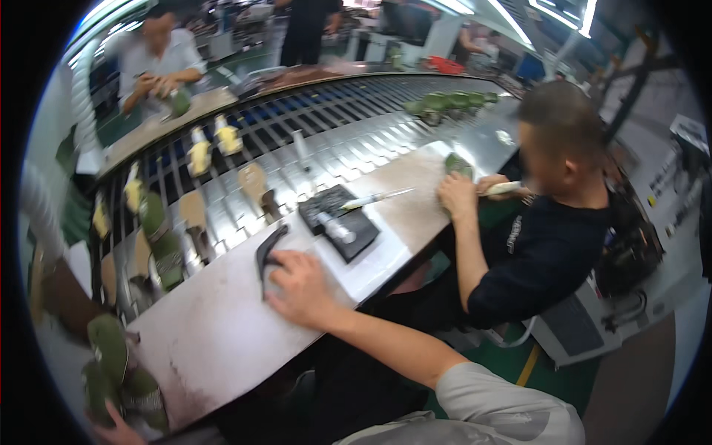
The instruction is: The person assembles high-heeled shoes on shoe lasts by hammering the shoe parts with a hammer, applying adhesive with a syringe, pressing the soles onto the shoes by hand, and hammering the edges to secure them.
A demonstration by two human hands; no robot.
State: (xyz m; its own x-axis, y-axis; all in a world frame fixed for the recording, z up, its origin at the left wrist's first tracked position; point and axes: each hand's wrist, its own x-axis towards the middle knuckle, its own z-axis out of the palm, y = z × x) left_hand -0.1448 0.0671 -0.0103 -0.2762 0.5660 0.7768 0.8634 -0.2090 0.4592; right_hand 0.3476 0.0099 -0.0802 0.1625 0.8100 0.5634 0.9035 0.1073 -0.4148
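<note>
Over there, the right hand (300, 289), fingers half-curled, touches a dark curved tool (263, 256) on the worktop (215, 337), the left hand (117, 430) meets green shoes (111, 348), both grips unclear, seemingly mid-handling and needing firm hold next.

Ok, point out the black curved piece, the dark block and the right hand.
Black curved piece (262, 259), head view: its left side.
Dark block (363, 233), head view: bare top.
Right hand (302, 288), head view: its back.

No legible text; print (513, 234) on the dark shirt (552, 245) too blurred
</note>
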